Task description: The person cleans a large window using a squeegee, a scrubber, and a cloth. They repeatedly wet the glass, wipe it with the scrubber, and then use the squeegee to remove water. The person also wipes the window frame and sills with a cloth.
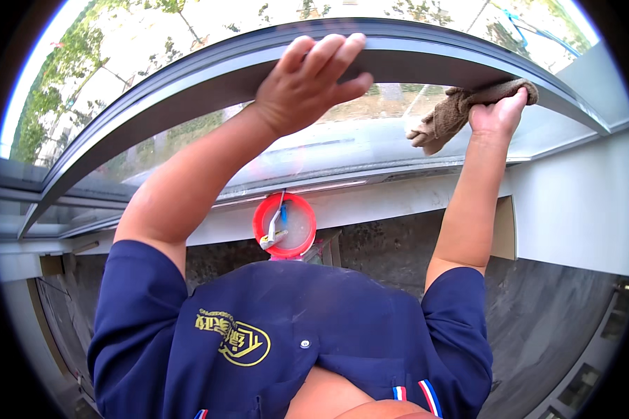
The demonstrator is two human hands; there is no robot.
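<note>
A bunched brown cloth [443, 120] is in my right hand [498, 114], pressed against the underside of a dark metal window frame bar [419, 67] on the right. Part of the cloth hangs down to the left of that hand. My left hand [314, 78] rests its fingertips on or just over the same bar near the middle, thumb apart, holding nothing. Glass panes lie above and below the bar, with trees [47, 105] outside. Whether the left palm touches the bar cannot be seen.
Below the window, a red bucket [258, 222] holds cloudy water and a white-handled tool [274, 225]. Beside it runs a white sill ledge [388, 201]. A white wall panel [571, 199] stands at right, above a dark grey floor [550, 309].
</note>
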